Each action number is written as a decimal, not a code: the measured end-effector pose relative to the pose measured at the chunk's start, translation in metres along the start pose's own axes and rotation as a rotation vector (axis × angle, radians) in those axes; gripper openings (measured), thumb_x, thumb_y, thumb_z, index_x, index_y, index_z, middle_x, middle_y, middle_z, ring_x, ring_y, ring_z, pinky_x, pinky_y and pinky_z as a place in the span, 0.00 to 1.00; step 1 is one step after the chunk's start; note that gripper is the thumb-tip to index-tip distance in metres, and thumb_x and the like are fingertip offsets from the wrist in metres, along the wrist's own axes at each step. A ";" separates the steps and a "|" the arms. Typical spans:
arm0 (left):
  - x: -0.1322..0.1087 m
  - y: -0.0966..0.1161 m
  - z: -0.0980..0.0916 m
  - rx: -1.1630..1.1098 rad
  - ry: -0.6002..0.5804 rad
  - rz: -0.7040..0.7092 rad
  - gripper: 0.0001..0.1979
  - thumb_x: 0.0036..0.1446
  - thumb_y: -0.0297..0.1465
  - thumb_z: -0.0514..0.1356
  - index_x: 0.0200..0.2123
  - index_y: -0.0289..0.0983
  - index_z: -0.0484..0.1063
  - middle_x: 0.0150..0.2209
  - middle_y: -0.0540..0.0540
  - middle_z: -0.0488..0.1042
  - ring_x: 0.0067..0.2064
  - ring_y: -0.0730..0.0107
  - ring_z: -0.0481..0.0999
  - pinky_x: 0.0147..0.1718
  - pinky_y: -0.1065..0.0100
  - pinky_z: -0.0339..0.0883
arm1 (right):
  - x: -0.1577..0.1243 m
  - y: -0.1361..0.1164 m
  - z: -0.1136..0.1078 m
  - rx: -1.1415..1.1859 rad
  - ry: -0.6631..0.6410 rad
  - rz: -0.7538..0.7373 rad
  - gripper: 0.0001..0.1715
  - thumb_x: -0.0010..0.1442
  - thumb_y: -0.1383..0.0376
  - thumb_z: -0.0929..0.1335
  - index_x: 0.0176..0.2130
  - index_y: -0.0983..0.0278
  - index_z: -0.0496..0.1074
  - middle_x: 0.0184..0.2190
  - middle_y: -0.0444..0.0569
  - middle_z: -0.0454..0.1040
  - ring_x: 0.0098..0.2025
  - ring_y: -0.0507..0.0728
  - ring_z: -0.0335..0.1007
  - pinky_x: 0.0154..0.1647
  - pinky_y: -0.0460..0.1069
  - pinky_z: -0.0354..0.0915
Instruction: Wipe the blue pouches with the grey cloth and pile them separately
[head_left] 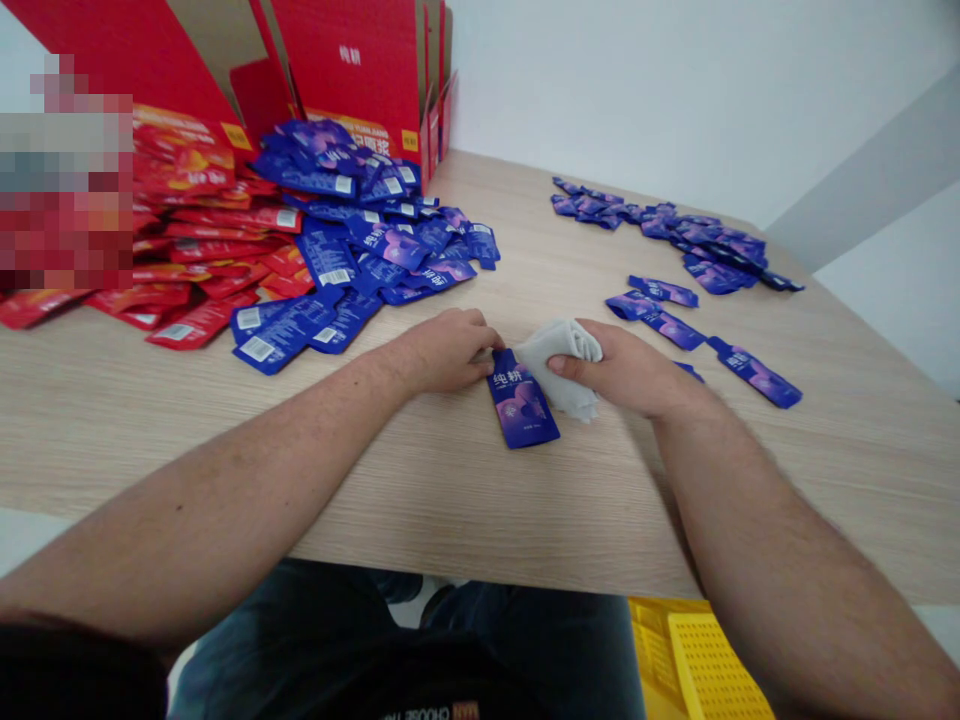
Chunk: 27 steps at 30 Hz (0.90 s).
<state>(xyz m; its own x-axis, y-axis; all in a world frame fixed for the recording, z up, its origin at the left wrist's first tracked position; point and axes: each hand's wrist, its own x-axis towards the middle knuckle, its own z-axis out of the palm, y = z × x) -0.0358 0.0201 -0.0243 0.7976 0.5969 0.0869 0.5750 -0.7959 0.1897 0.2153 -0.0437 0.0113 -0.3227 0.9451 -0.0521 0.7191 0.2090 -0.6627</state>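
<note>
My left hand [455, 350] pinches the narrow top end of a blue and purple pouch [523, 408], which lies face up on the wooden table [420, 490]. In my right hand [622, 365] is a folded white cloth [559, 355], gripped between thumb and fingers. The cloth touches or overlaps the right edge of the pouch; exactly how much lies behind it I cannot tell. Left of my hands sits a heap of blue pouches [390, 240], many with their barcode side up.
Red pouches [202, 230] are piled at the left, before red cardboard boxes [352, 60]. Several blue pouches lie in a row [675, 235] at the back right, with loose ones [754, 372] nearer my right arm. A yellow crate [720, 660] stands below the table edge.
</note>
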 end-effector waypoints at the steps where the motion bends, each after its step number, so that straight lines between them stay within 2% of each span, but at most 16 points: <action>1: 0.000 0.000 0.000 0.005 -0.002 -0.001 0.20 0.64 0.37 0.57 0.55 0.40 0.79 0.49 0.40 0.77 0.51 0.59 0.76 0.53 0.61 0.67 | 0.001 -0.001 0.002 -0.100 0.092 -0.050 0.13 0.60 0.56 0.70 0.40 0.62 0.74 0.37 0.50 0.78 0.38 0.60 0.73 0.38 0.53 0.67; 3: 0.001 0.001 0.001 0.023 -0.009 -0.004 0.19 0.64 0.37 0.57 0.52 0.40 0.80 0.48 0.40 0.77 0.50 0.59 0.77 0.52 0.62 0.68 | 0.005 -0.003 0.011 -0.279 0.215 -0.170 0.10 0.59 0.60 0.71 0.39 0.62 0.75 0.36 0.51 0.77 0.40 0.61 0.72 0.41 0.54 0.66; 5: 0.002 0.002 0.001 0.051 -0.024 -0.021 0.18 0.63 0.36 0.57 0.49 0.39 0.81 0.47 0.40 0.77 0.49 0.59 0.77 0.50 0.62 0.68 | 0.009 -0.006 0.021 -0.365 0.204 -0.284 0.09 0.57 0.66 0.71 0.41 0.63 0.76 0.37 0.52 0.77 0.43 0.62 0.71 0.45 0.54 0.66; 9: 0.004 0.004 -0.001 0.067 -0.062 -0.074 0.18 0.62 0.35 0.58 0.51 0.43 0.81 0.47 0.42 0.76 0.49 0.60 0.77 0.50 0.63 0.68 | 0.007 -0.019 0.032 -0.408 0.002 -0.385 0.15 0.53 0.73 0.69 0.42 0.64 0.78 0.38 0.53 0.77 0.45 0.62 0.71 0.49 0.54 0.66; 14: 0.004 0.007 -0.004 0.024 -0.090 -0.069 0.17 0.63 0.39 0.58 0.51 0.45 0.81 0.49 0.43 0.76 0.52 0.61 0.76 0.54 0.63 0.66 | -0.010 -0.033 0.012 -0.207 -0.376 -0.362 0.12 0.53 0.71 0.72 0.40 0.60 0.78 0.38 0.46 0.76 0.40 0.56 0.73 0.43 0.49 0.67; 15: 0.004 0.007 -0.004 0.019 -0.089 -0.067 0.17 0.63 0.39 0.58 0.51 0.45 0.81 0.49 0.42 0.76 0.52 0.61 0.76 0.54 0.63 0.66 | -0.011 -0.032 0.010 -0.187 -0.396 -0.349 0.12 0.54 0.70 0.73 0.40 0.59 0.78 0.39 0.46 0.76 0.40 0.56 0.73 0.43 0.49 0.67; 16: 0.004 0.007 -0.004 0.013 -0.086 -0.068 0.17 0.63 0.39 0.58 0.51 0.45 0.81 0.49 0.42 0.76 0.51 0.61 0.76 0.54 0.63 0.66 | -0.011 -0.030 0.010 -0.200 -0.363 -0.336 0.11 0.54 0.69 0.73 0.40 0.59 0.78 0.39 0.46 0.77 0.41 0.56 0.73 0.43 0.50 0.67; 19: 0.003 0.008 -0.004 0.009 -0.077 -0.078 0.17 0.62 0.38 0.59 0.52 0.45 0.81 0.48 0.42 0.76 0.50 0.60 0.77 0.52 0.63 0.67 | -0.004 -0.025 0.017 -0.344 -0.115 -0.305 0.10 0.56 0.69 0.71 0.41 0.61 0.78 0.38 0.50 0.77 0.45 0.60 0.72 0.46 0.52 0.65; 21: 0.003 0.007 -0.003 0.014 -0.076 -0.078 0.18 0.62 0.38 0.58 0.52 0.45 0.81 0.48 0.42 0.76 0.50 0.60 0.77 0.52 0.63 0.67 | -0.002 -0.027 0.023 -0.395 -0.072 -0.310 0.11 0.55 0.71 0.71 0.41 0.62 0.78 0.38 0.51 0.76 0.46 0.61 0.72 0.47 0.53 0.65; 26: 0.003 0.007 -0.004 0.003 -0.084 -0.058 0.17 0.62 0.37 0.60 0.52 0.45 0.81 0.49 0.43 0.76 0.53 0.60 0.75 0.54 0.64 0.66 | -0.014 -0.044 0.020 -0.205 -0.391 -0.384 0.12 0.54 0.72 0.72 0.40 0.60 0.77 0.40 0.47 0.76 0.43 0.57 0.73 0.45 0.50 0.66; 27: 0.003 0.007 -0.004 -0.002 -0.086 -0.059 0.17 0.62 0.37 0.60 0.52 0.45 0.81 0.49 0.43 0.76 0.53 0.60 0.75 0.54 0.64 0.66 | -0.016 -0.045 0.019 -0.184 -0.418 -0.392 0.11 0.55 0.72 0.72 0.40 0.60 0.77 0.40 0.47 0.77 0.43 0.57 0.73 0.45 0.50 0.66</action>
<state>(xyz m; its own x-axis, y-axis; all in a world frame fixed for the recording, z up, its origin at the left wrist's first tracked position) -0.0300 0.0168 -0.0189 0.7749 0.6320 -0.0090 0.6214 -0.7591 0.1937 0.1759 -0.0730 0.0279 -0.7729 0.6178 -0.1445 0.5806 0.5970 -0.5536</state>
